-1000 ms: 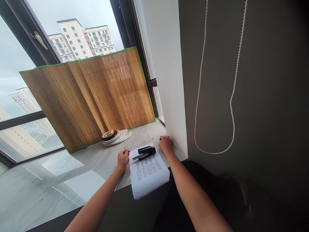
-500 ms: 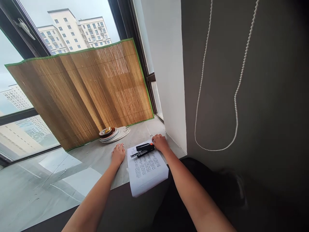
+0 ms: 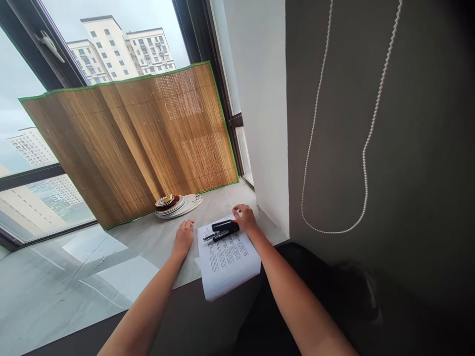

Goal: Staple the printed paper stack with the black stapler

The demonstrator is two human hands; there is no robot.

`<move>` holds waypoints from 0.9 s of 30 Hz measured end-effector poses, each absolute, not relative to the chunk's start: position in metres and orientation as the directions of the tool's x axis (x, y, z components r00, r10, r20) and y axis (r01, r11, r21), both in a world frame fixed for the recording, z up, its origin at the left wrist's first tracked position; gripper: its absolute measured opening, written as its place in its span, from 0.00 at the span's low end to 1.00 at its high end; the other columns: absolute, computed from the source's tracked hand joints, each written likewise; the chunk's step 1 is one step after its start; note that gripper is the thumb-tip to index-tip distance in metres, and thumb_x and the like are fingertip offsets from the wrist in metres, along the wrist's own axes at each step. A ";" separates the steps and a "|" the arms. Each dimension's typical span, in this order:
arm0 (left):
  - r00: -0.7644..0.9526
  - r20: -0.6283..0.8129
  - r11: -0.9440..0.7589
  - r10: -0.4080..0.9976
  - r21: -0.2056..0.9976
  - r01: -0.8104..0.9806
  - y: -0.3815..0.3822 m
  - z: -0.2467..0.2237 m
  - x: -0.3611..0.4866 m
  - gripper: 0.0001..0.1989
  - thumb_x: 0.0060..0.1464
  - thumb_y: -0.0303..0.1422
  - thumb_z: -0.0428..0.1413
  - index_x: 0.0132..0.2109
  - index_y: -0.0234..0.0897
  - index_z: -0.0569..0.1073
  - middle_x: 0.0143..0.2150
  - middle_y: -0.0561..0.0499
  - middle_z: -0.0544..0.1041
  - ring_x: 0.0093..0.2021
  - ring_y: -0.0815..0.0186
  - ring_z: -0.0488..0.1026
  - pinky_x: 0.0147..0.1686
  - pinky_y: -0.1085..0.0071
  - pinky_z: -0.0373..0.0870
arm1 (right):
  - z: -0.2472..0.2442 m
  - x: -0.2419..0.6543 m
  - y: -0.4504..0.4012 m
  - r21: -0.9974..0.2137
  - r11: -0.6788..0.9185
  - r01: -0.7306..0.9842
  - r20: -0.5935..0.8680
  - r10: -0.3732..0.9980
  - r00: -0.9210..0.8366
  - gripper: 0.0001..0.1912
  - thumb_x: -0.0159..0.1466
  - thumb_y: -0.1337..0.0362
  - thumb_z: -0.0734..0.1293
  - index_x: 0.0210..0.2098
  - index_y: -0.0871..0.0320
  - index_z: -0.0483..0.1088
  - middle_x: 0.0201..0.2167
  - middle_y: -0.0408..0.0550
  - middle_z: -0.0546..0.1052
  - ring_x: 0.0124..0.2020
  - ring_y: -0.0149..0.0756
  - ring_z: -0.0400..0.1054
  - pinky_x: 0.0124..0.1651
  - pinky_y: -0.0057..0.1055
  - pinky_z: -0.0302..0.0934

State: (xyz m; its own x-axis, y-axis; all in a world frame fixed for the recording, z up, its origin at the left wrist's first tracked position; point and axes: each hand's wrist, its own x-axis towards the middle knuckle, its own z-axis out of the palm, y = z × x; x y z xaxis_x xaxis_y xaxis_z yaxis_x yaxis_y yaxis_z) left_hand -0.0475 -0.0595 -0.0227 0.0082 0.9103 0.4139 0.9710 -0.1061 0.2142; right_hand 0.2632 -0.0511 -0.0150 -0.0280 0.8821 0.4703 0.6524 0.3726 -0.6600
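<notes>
On a stack of printed paper lies a black stapler, its jaws apart and a red-orange spot at its rear end. My right hand is beside that rear end, thumb and fingers drawn together in a pinch. Whatever they hold, if anything, is too small to make out. To the left of the paper, my left hand lies on the pale stone sill, fingers stretched forward and no held thing visible. The paper's near end bends down over the sill's front edge.
Stacked plates sit beyond my hands, near a bamboo mat leaning against the window. A white wall corner closes off the right side. A beaded cord hangs by the dark wall.
The view has shifted slightly. My right hand's fingers have lifted and drawn together more beside the stapler. My left hand stays on the sill, and the stapler and paper keep their places.
</notes>
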 end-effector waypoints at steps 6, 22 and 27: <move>0.096 0.444 -0.229 0.891 0.256 0.939 -0.062 -0.018 -0.048 0.11 0.65 0.27 0.50 0.46 0.40 0.77 0.48 0.43 0.78 0.51 0.54 0.77 0.55 0.59 0.72 | -0.013 0.254 -0.073 -0.535 0.709 0.460 0.539 0.705 -0.460 0.21 0.64 0.54 0.77 0.55 0.52 0.75 0.51 0.49 0.80 0.56 0.43 0.70 0.59 0.38 0.59; 0.067 0.423 -0.387 0.904 0.740 0.550 -0.101 -0.020 -0.013 0.21 0.48 0.53 0.68 0.38 0.39 0.83 0.46 0.44 0.77 0.43 0.59 0.74 0.33 0.69 0.66 | -0.021 0.248 -0.074 -0.534 0.684 0.497 0.501 0.730 -0.465 0.17 0.63 0.68 0.76 0.51 0.55 0.75 0.48 0.49 0.79 0.52 0.41 0.71 0.56 0.36 0.59; 0.111 0.361 -0.359 0.926 0.752 0.553 -0.099 -0.019 -0.011 0.23 0.45 0.54 0.69 0.37 0.39 0.84 0.43 0.44 0.78 0.37 0.62 0.73 0.30 0.70 0.64 | -0.022 0.248 -0.073 -0.522 0.687 0.506 0.504 0.727 -0.466 0.17 0.63 0.67 0.76 0.50 0.54 0.74 0.49 0.48 0.79 0.53 0.41 0.71 0.56 0.35 0.58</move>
